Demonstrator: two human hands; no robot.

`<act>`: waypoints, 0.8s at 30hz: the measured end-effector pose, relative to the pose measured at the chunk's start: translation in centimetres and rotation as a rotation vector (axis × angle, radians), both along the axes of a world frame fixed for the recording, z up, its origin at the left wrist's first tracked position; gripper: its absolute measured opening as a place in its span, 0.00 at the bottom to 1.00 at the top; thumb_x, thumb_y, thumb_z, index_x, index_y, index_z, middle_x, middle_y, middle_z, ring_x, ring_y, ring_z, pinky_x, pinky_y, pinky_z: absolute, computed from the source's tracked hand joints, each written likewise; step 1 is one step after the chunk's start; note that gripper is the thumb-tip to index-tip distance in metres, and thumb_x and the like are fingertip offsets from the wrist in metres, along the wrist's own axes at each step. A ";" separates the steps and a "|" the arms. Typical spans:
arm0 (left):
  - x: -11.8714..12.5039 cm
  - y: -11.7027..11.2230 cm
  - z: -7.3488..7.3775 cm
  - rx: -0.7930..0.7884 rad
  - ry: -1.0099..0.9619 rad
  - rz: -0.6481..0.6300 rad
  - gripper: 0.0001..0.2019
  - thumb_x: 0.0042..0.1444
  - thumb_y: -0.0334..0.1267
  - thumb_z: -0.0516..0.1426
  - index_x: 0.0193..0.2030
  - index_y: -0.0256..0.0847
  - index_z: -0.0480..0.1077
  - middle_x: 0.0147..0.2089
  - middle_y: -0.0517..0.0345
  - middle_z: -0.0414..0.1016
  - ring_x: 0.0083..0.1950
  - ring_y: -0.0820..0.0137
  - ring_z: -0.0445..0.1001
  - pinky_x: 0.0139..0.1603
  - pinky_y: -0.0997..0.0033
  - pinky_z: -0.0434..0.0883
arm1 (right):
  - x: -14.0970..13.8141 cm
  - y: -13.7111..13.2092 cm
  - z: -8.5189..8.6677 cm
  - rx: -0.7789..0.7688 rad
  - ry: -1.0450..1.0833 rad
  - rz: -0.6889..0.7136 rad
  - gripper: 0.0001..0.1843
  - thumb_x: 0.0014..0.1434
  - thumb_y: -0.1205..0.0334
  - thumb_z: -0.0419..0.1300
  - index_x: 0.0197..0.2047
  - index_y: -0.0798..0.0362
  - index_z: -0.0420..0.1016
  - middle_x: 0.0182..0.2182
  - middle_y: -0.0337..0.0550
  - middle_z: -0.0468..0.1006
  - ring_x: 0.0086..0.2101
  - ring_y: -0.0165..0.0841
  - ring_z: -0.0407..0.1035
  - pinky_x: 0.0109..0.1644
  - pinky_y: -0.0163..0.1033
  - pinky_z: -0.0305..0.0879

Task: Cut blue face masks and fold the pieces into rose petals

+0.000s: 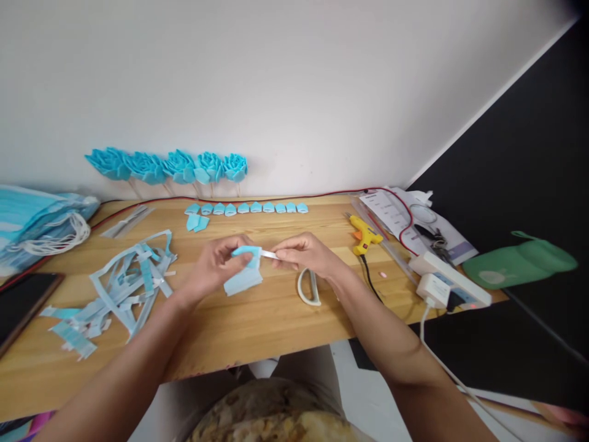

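Over the middle of the wooden table, my left hand (216, 267) pinches a light blue piece of mask fabric (243, 282) between thumb and fingers, and its lower part hangs down. My right hand (301, 253) is closed on a narrow white strip (267, 254) that reaches to the fabric's right edge. Whether the strip is joined to the fabric, I cannot tell. A white curved D-shaped handle (301, 287), perhaps of scissors, lies under my right wrist. Behind my hands stands a row of small folded blue petals (256, 207), with a few flat blue pieces (197, 222) by its left end.
Several blue flowers (179, 166) on sticks lean on the wall. Fabric scraps (126, 288), a phone (27, 301) and packed masks (37, 221) lie left. Rightward are a yellow glue gun (364, 234), papers (391, 215), a power strip (460, 285) and a green pouch (515, 263).
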State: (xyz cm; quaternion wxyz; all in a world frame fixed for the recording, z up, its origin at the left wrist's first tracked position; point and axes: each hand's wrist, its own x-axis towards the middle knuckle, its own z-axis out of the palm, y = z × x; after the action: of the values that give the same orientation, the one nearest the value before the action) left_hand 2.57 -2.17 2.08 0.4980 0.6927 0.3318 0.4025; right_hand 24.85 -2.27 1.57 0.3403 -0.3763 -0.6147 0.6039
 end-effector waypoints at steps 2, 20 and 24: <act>0.3 -0.3 0.2 0.160 0.162 -0.053 0.05 0.55 0.36 0.59 0.30 0.38 0.72 0.32 0.56 0.73 0.32 0.70 0.69 0.32 0.71 0.63 | -0.2 0.0 -0.2 0.008 -0.046 -0.007 0.14 0.53 0.55 0.66 0.39 0.56 0.82 0.27 0.41 0.81 0.26 0.26 0.70 0.27 0.30 0.59; -0.6 0.3 -0.6 -0.045 -0.094 0.119 0.13 0.56 0.40 0.59 0.23 0.39 0.66 0.28 0.60 0.69 0.32 0.71 0.67 0.33 0.73 0.62 | 0.1 0.2 -0.3 -0.045 0.245 0.066 0.07 0.56 0.60 0.64 0.33 0.56 0.80 0.26 0.40 0.80 0.21 0.22 0.63 0.24 0.29 0.56; -0.4 -0.1 0.3 0.113 0.026 0.130 0.08 0.57 0.37 0.57 0.28 0.39 0.68 0.32 0.58 0.73 0.34 0.70 0.69 0.34 0.72 0.64 | 0.0 0.1 -0.2 -0.039 0.195 0.086 0.08 0.57 0.60 0.64 0.36 0.56 0.80 0.27 0.40 0.80 0.22 0.23 0.66 0.25 0.29 0.57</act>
State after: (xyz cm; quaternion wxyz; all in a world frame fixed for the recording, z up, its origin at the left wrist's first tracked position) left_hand 2.12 -2.24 2.38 0.4263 0.7020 0.3594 0.4430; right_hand 24.82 -2.15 1.39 0.3650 -0.2954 -0.5824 0.6635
